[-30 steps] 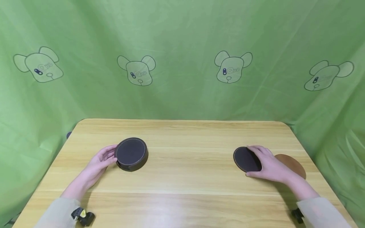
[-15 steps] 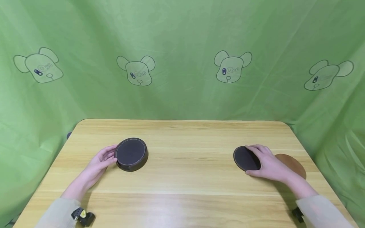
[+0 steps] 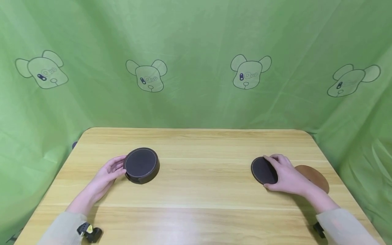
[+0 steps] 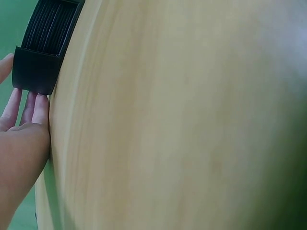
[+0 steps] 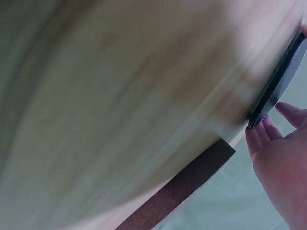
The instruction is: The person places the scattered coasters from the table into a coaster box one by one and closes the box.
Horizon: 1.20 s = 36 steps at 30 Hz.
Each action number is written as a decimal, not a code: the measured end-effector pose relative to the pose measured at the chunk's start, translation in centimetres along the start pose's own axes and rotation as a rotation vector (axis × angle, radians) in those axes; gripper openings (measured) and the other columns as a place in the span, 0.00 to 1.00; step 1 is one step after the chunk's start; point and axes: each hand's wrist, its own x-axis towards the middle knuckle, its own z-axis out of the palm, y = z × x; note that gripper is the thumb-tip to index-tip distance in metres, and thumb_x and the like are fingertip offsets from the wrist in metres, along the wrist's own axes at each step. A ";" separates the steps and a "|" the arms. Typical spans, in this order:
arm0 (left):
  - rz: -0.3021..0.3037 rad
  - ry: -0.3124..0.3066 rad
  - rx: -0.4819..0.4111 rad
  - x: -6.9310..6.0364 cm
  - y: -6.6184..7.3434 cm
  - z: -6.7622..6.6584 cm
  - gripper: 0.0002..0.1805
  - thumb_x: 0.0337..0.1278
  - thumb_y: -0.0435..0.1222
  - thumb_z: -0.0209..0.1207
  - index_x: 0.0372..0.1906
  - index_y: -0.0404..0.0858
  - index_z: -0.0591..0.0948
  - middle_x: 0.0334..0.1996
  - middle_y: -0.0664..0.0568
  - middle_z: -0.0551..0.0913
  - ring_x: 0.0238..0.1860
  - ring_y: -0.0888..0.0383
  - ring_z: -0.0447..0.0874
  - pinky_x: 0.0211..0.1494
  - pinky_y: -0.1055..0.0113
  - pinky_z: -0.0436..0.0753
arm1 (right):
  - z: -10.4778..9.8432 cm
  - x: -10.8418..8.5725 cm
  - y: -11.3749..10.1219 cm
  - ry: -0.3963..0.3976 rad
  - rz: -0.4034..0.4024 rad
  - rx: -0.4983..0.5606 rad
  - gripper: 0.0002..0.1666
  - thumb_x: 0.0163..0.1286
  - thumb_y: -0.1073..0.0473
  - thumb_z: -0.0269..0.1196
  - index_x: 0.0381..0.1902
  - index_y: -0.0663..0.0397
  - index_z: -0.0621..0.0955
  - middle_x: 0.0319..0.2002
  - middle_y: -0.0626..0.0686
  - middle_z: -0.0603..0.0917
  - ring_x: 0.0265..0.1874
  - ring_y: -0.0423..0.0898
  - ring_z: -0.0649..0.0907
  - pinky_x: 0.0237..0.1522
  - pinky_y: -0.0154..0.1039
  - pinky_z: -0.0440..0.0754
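Note:
On the left of the table stands a round black coaster holder [image 3: 141,165], with a black coaster on top. The left wrist view shows a stack of coasters [image 4: 50,26] through the opening in its wall. My left hand [image 3: 106,175] touches the holder's left side, fingertips on the wall [image 4: 36,69] and the thumb near the upper edge. At the right, my right hand [image 3: 284,175] grips a round black coaster [image 3: 261,170] by its edge, thumb at the near side and fingers at the far side. The palm hides the coaster's right part.
A brown round disc [image 3: 315,178] lies right of my right hand, partly behind the wrist; its dark side [image 5: 180,184] shows in the right wrist view. The wooden table [image 3: 196,190] ends at a green curtain [image 3: 196,102] behind and at the sides.
The right hand's fingers have shifted slightly leftward over the black coaster, so a little less of it shows. The left hand and coaster holder have stayed in place.

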 end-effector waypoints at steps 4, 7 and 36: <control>-0.002 0.001 -0.012 0.0 -0.1 0.0 0.32 0.75 0.25 0.56 0.78 0.26 0.60 0.58 0.73 0.81 0.59 0.76 0.79 0.65 0.84 0.78 | 0.1 -0.1 -0.1 0.003 -0.002 0.017 0.62 0.45 0.47 0.84 0.73 0.70 0.71 0.62 0.71 0.71 0.59 0.68 0.72 0.55 0.67 0.80; -0.003 0.002 -0.014 0.0 -0.1 0.0 0.31 0.75 0.25 0.56 0.77 0.28 0.61 0.58 0.73 0.81 0.59 0.76 0.79 0.65 0.84 0.78 | 0.1 0.0 -0.1 0.005 -0.001 0.022 0.62 0.46 0.47 0.84 0.73 0.69 0.71 0.62 0.71 0.71 0.59 0.67 0.72 0.54 0.67 0.80; -0.019 0.009 0.021 0.0 0.2 0.1 0.37 0.75 0.26 0.56 0.80 0.21 0.53 0.58 0.75 0.79 0.60 0.77 0.78 0.65 0.85 0.77 | 0.4 4.0 -3.8 0.022 -0.094 0.091 0.62 0.45 0.48 0.83 0.75 0.67 0.70 0.64 0.69 0.70 0.62 0.67 0.71 0.58 0.69 0.80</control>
